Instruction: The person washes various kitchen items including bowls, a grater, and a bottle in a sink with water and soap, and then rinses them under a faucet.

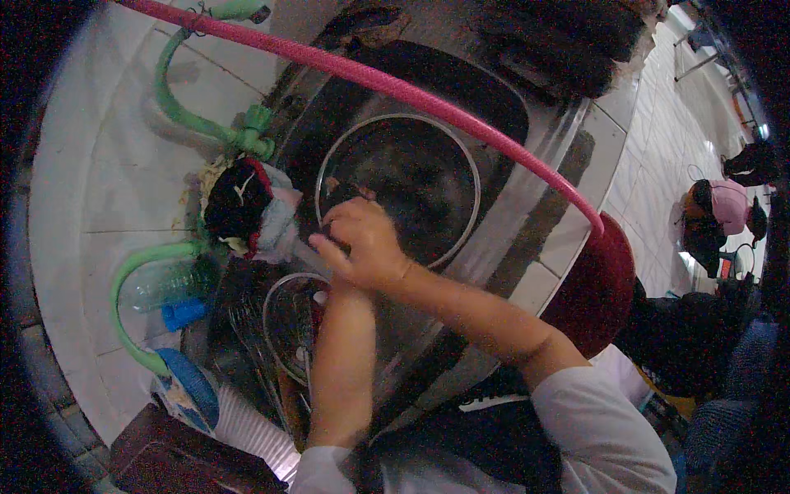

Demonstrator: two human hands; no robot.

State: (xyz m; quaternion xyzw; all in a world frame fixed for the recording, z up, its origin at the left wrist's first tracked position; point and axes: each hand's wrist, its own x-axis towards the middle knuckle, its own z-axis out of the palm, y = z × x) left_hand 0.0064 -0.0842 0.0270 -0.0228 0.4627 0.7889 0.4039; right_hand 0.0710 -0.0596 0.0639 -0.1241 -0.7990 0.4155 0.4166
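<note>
My right hand (364,244) is bent over the end of my left forearm (344,364), at the near left rim of a round basin (479,188). The thumb points left, and the other fingers curl over the rim. Blur hides whether they hold anything. My left hand is mostly hidden beneath the right one, so its grip does not show. The basin has a thin pale rim and a dark inside, and it stands in a metal sink (512,114). Left of my hands leans a black, red and white plastic packet (244,200).
A pink hose (395,80) crosses over the sink to a dark red round vessel (595,290). Two green taps (185,114) (123,296) rise at the left. Near my left forearm are a smaller rimmed bowl (267,321), a clear bottle with a blue cap (183,313) and a brown box (185,454).
</note>
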